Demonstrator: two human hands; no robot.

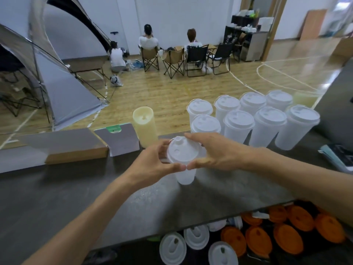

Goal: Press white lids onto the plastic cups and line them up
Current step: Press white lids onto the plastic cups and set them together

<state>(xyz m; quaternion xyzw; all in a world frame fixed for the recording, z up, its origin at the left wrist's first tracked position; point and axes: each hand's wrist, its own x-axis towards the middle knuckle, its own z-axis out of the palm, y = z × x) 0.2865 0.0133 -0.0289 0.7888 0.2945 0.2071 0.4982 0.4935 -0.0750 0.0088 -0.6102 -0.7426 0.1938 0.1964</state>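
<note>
A frosted plastic cup (185,176) stands on the dark counter (76,197) with a white lid (182,151) on its rim. My left hand (150,163) grips the lid's left edge, thumb at the front. My right hand (214,152) grips the right edge, fingers over the far side. The two thumbs meet at the front of the rim. Behind it, several lidded cups (238,123) stand in two rows at the back right of the counter.
A tall yellowish cup stack (144,127) stands behind my left hand. A cardboard box (76,148) and a grey card (118,138) lie at the left. Below the counter's front edge lie white lids (172,247) and orange lids (286,234). People sit on folding chairs far off.
</note>
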